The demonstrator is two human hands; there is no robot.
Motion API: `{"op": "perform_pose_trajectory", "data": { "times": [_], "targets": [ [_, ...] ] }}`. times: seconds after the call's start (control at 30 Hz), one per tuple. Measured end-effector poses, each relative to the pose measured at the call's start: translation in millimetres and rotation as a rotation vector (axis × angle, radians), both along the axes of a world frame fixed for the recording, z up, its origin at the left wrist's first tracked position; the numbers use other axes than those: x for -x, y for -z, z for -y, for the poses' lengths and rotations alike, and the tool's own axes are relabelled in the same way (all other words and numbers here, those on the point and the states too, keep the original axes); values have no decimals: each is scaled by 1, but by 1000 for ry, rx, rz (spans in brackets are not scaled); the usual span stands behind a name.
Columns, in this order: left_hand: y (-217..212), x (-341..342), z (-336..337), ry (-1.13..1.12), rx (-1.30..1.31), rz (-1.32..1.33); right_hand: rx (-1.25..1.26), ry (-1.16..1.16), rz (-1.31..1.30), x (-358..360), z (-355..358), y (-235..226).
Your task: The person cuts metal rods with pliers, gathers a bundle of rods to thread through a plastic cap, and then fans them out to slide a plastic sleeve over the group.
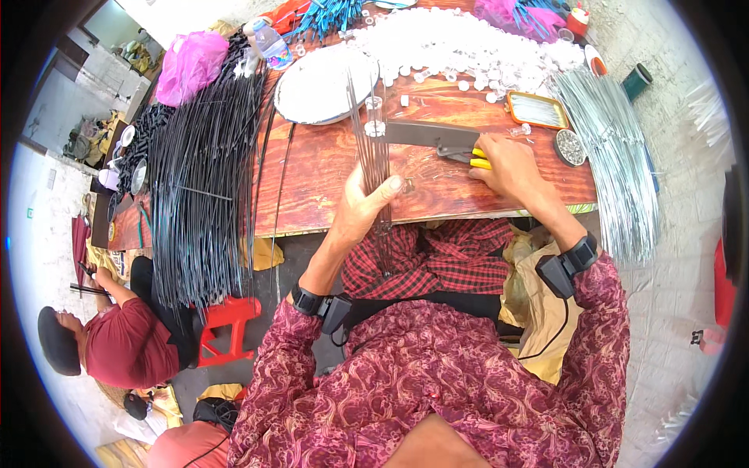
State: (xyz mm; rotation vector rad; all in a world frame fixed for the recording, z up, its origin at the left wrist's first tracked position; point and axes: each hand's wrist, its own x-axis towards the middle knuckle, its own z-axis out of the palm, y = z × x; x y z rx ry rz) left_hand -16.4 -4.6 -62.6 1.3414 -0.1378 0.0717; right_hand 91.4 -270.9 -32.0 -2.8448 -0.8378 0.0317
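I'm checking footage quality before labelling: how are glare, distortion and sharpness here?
Head view: the white plate and pile of white pieces look washed out; fisheye distortion stretches the edges, and black fills the corners; the left hand reads clearly, but its thin rods are hard to separate.

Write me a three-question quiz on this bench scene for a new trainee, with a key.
1. What does the right hand hold?
2. True or false: the left hand grips a bundle of thin rods.
3. Where on the wooden table are the small translucent plastic pieces heaped?
A) Along the near edge
B) Toward the far edge
C) At the left end, under the black rods

Key:
1. A yellow-handled tool, apparently pliers.
2. True.
3. B.
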Motion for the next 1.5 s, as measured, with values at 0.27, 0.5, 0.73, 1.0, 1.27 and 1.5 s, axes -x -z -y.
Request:
{"op": "perform_pose_trajectory", "data": {
  "times": [0.27,0.5,0.73,1.0,1.27,1.5],
  "targets": [
    [-41,12,-20,-4,452,182,-326,-174,178,23,-1,-2],
    [-76,13,-75,32,940,375,-728,-283,-533,47,-23,-27],
    [-118,61,-56,61,183,256,-611,-238,-617,45,-5,-5],
    [-66,86,12,353,-809,111,-518,-268,-1474,68,-12,-33],
    [26,81,66,545,-976,370,-278,-221,-1785,126,39,-9],
    [34,51,51,434,-834,349,-703,187,-1621,143,57,20]
  ]
}}
